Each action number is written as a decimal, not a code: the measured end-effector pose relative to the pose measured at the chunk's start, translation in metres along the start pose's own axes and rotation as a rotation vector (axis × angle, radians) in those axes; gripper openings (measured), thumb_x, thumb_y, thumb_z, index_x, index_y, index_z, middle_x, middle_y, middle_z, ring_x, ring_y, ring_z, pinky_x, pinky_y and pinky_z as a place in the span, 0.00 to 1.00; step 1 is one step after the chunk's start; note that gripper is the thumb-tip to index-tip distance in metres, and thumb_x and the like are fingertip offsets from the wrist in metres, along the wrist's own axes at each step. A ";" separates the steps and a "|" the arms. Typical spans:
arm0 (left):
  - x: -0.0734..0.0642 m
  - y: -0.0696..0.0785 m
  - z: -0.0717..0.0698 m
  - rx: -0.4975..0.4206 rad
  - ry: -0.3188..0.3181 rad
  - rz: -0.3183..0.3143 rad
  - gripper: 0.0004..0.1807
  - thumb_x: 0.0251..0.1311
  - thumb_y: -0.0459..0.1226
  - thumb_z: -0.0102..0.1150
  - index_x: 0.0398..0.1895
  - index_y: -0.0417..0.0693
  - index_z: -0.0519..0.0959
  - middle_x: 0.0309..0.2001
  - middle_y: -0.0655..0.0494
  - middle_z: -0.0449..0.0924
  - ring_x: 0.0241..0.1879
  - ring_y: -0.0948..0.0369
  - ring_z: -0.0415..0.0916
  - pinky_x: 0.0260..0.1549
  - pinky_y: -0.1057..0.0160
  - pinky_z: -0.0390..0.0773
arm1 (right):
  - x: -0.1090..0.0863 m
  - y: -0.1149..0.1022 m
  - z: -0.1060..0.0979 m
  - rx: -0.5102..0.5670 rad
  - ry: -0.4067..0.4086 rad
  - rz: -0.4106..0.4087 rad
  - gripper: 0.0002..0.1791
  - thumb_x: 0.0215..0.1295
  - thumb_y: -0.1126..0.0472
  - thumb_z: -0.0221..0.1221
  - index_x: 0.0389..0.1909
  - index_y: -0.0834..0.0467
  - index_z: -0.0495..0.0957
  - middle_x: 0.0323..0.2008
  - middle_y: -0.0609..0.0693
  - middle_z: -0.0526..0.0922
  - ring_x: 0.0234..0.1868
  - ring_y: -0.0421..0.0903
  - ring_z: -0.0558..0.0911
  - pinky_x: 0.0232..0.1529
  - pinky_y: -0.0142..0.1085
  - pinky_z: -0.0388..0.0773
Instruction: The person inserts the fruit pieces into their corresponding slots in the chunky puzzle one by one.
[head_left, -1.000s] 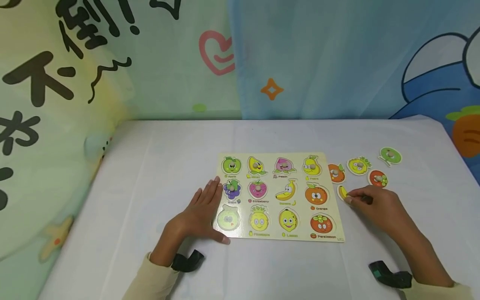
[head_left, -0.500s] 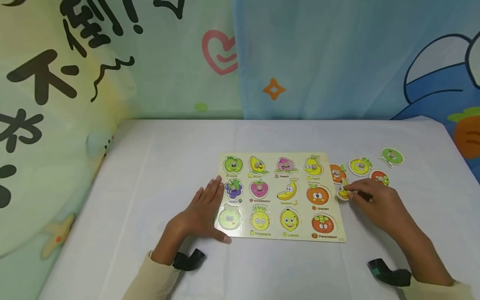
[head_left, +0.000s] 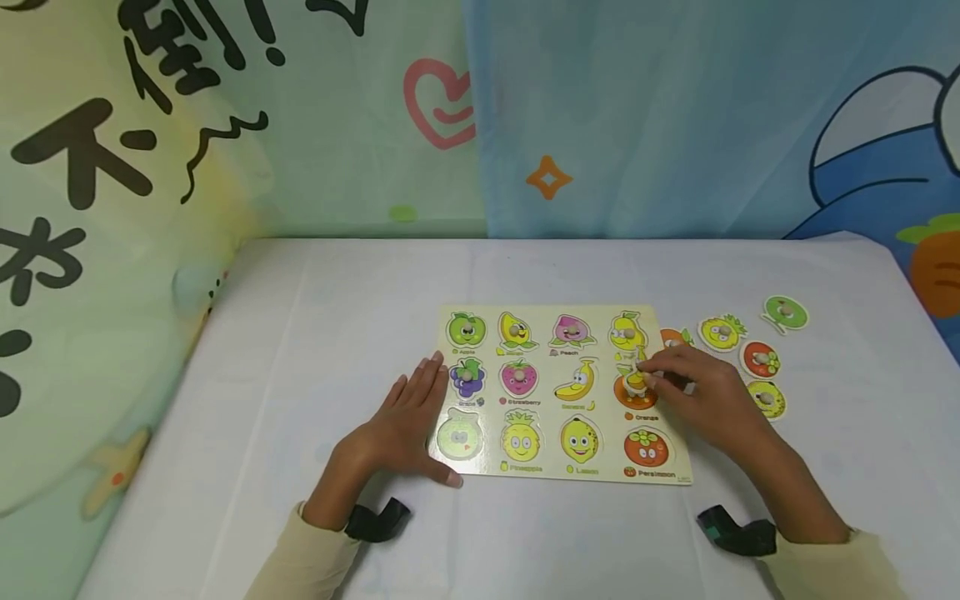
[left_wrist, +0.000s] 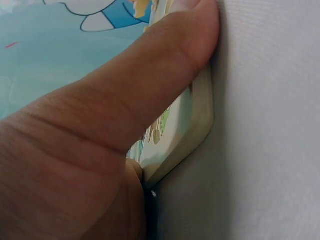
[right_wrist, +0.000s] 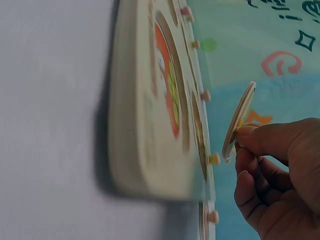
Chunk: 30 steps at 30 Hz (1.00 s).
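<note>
A cream fruit peg puzzle board (head_left: 551, 437) lies flat on the table. My left hand (head_left: 397, 425) rests along its left edge with straight fingers, and in the left wrist view the thumb (left_wrist: 115, 100) lies over the board's edge. My right hand (head_left: 716, 408) pinches a yellow banana puzzle piece (head_left: 636, 384) between thumb and fingers. From the head view the piece overlaps the orange picture; in the right wrist view the tilted piece (right_wrist: 244, 105) is apart from the board. Knobbed pieces, such as the apple (head_left: 467, 331) and strawberry (head_left: 518, 379), sit in the upper and left recesses.
Right of the board lie loose pieces: a pineapple (head_left: 722, 332), a persimmon (head_left: 761, 359), a lemon (head_left: 767, 401), a round green piece (head_left: 786, 312) and an orange (head_left: 672, 337), partly hidden by the right hand. A printed curtain (head_left: 637, 125) hangs behind the table.
My right hand has lifted the banana piece from beside the board and carried it left over the board's right side, uncovering the lemon piece. My left hand stays in place.
</note>
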<state>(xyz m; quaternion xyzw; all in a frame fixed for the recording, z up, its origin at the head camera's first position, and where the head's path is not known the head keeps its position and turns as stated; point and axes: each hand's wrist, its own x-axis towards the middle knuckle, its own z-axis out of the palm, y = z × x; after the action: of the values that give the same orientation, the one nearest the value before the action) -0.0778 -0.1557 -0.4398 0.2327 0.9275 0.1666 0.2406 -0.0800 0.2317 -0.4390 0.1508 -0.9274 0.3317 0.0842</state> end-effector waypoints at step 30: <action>0.000 -0.001 0.001 -0.005 0.004 0.000 0.78 0.31 0.63 0.77 0.77 0.41 0.35 0.77 0.49 0.24 0.75 0.54 0.22 0.70 0.49 0.35 | 0.025 -0.025 0.040 0.114 -0.194 -0.067 0.10 0.57 0.70 0.68 0.38 0.55 0.85 0.32 0.41 0.80 0.29 0.39 0.72 0.30 0.30 0.71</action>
<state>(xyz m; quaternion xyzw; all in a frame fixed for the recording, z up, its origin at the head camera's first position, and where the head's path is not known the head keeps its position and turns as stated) -0.0780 -0.1566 -0.4412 0.2316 0.9275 0.1697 0.2392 -0.0972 0.1819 -0.4488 0.2179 -0.9053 0.3647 -0.0037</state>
